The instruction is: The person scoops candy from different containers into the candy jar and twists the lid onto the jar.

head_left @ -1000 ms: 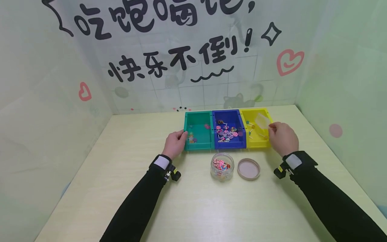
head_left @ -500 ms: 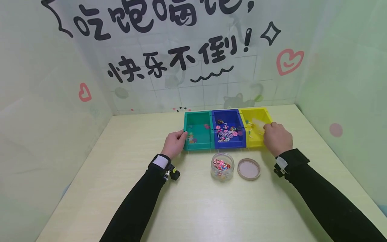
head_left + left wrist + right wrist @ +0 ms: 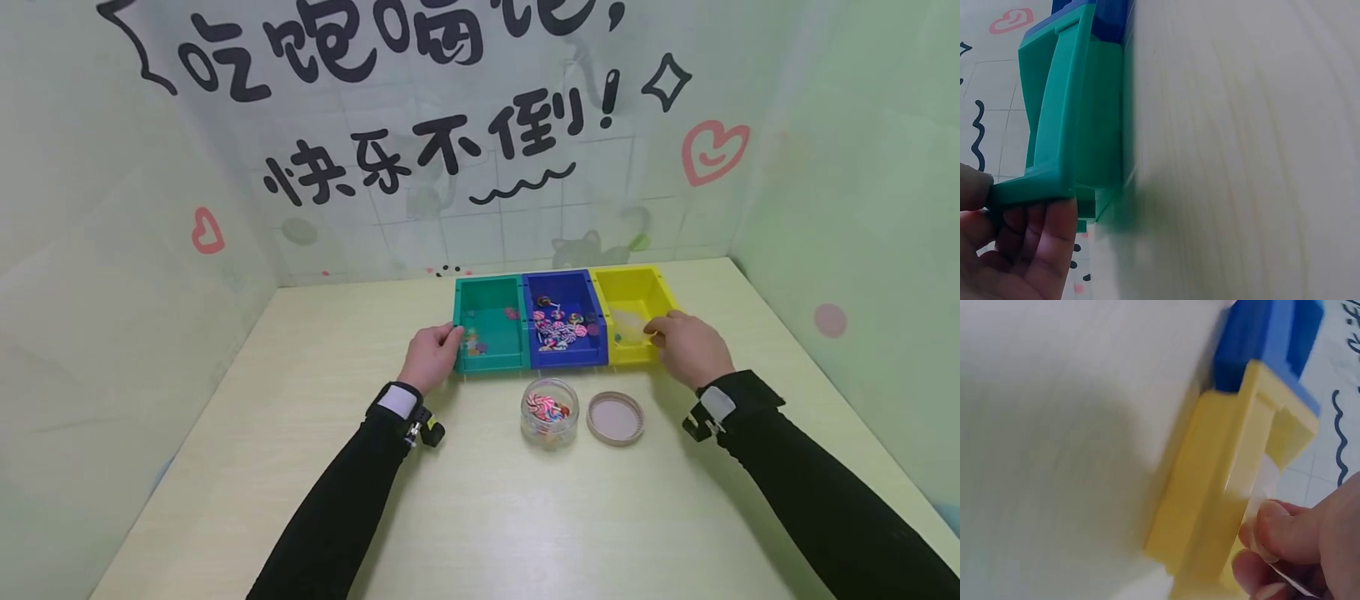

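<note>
My left hand (image 3: pixel 431 358) pinches the left rim of the green bin (image 3: pixel 492 367), thumb over the rim and fingers curled beneath it in the left wrist view. At the front right corner of the yellow bin (image 3: pixel 633 287), my right hand (image 3: pixel 693 350) pinches a thin, translucent plastic piece (image 3: pixel 628 322) between thumb and fingers. That piece (image 3: pixel 1264 478) reaches inside the yellow bin, low near its front wall, and overlaps the small candies there. Between these two bins sits the blue bin (image 3: pixel 566 360), which holds several tiny lollipops (image 3: pixel 557 335).
In front of the bins stands a clear jar (image 3: pixel 550 425) without its lid, with swirled candies inside. Its round lid (image 3: pixel 615 418) lies just to the right. A printed backdrop (image 3: pixel 420 229) rises behind the table (image 3: pixel 480 517).
My right hand has brought the translucent piece from the right of the yellow bin to its front left. Candies visible there before are now mostly covered. My left hand stays on the green rim.
</note>
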`<state>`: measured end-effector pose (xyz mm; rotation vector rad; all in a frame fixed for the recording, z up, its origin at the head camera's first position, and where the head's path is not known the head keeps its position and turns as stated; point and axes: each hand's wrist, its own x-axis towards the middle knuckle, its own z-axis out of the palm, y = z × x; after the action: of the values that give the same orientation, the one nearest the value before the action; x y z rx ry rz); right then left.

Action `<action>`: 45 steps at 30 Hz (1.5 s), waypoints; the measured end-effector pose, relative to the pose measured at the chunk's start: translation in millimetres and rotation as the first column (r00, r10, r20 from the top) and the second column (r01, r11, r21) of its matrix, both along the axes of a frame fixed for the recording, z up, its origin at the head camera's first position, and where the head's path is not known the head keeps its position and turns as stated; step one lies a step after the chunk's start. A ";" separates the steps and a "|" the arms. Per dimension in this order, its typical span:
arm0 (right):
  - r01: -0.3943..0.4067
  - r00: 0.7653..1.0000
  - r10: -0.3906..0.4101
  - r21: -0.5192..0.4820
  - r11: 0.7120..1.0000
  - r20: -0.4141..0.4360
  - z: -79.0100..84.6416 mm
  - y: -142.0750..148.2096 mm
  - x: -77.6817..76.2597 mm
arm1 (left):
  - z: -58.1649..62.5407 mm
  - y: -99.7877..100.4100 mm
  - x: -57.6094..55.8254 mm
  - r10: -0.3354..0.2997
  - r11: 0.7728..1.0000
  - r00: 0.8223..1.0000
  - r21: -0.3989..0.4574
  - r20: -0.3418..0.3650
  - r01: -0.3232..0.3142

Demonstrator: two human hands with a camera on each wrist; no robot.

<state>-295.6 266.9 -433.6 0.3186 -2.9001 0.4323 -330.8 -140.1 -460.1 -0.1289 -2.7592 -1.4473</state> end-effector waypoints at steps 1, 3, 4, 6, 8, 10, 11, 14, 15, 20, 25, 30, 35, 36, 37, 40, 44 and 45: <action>0.001 1.000 0.000 -0.040 0.999 0.018 0.5 -0.5 -0.1 | -0.2 -0.3 -0.1 0.001 1.000 1.000 -0.001 -0.003 -0.001; 0.012 0.998 -0.004 -0.123 0.992 0.063 1.4 -0.8 -0.7 | -0.5 -0.7 -0.3 0.003 1.000 1.000 -0.006 -0.005 -0.003; 0.023 0.996 -0.009 -0.160 0.987 0.085 1.4 -0.5 -1.3 | -0.5 -0.7 -0.3 0.004 1.000 1.000 -0.007 -0.002 -0.004; 0.059 0.990 -0.028 -0.226 0.972 0.140 1.2 0.8 -2.5 | -1.0 -0.8 -0.1 0.003 1.000 1.000 -0.009 0.009 -0.003; 0.109 0.974 -0.042 -0.300 0.948 0.222 0.9 1.9 -3.3 | -1.2 -0.9 0.2 0.003 1.000 1.000 -0.016 0.016 -0.003; 0.171 0.949 -0.052 -0.371 0.913 0.310 0.5 2.9 -3.6 | -0.7 -0.6 0.8 0.003 1.000 1.000 -0.020 0.014 -0.003; 0.207 0.934 -0.057 -0.407 0.890 0.352 0.1 3.4 -3.7 | -0.6 -0.4 0.8 0.000 1.000 1.000 -0.022 0.010 0.000; 0.309 0.894 -0.070 -0.497 0.811 0.442 -2.5 3.9 -3.0 | 0.3 -0.1 0.6 -0.001 1.000 1.000 -0.024 -0.006 0.001; 0.335 0.886 -0.074 -0.520 0.786 0.457 -4.0 3.8 -2.6 | 0.7 0.1 0.6 0.001 1.000 1.000 -0.024 -0.009 -0.001; 0.430 0.865 -0.112 -0.608 0.668 0.489 -13.2 1.5 4.9 | 1.8 0.3 0.9 -0.002 1.000 1.000 -0.027 -0.007 0.001; 0.470 0.865 -0.148 -0.668 0.577 0.480 -21.0 -2.5 12.6 | 2.6 0.5 1.5 -0.008 1.000 1.000 -0.027 -0.006 0.008; 0.471 0.871 -0.145 -0.713 0.520 0.470 -24.2 -3.8 17.2 | 2.5 0.6 2.0 -0.004 1.000 1.000 -0.023 -0.010 0.004; 0.497 0.861 -0.139 -0.749 0.437 0.490 -24.9 -4.4 19.3 | 0.6 0.6 1.4 0.002 1.000 1.000 -0.019 0.006 -0.002; 0.504 0.858 -0.140 -0.755 0.419 0.495 -24.7 -4.7 19.7 | 0.3 0.7 1.6 0.003 1.000 1.000 -0.017 0.011 -0.003; 0.512 0.854 -0.141 -0.759 0.402 0.501 -24.5 -5.1 20.3 | 0.0 0.7 1.8 0.004 1.000 1.000 -0.011 0.015 -0.004; 0.517 0.853 -0.149 -0.772 0.371 0.500 -24.8 -4.8 21.0 | 0.2 0.6 4.2 0.012 1.000 1.000 0.012 0.022 -0.012; 0.507 0.861 -0.157 -0.786 0.354 0.484 -26.2 -1.4 20.7 | -1.2 -1.0 6.3 0.025 0.999 0.999 0.043 0.027 -0.026; 0.507 0.861 -0.157 -0.788 0.350 0.484 -25.8 -0.7 20.8 | -1.5 -1.6 6.4 0.031 0.998 0.999 0.050 0.028 -0.032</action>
<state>-274.7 266.2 -459.3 -0.5973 -2.3457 1.9921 -324.3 -141.7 -461.6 -0.0649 -2.7300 -1.5202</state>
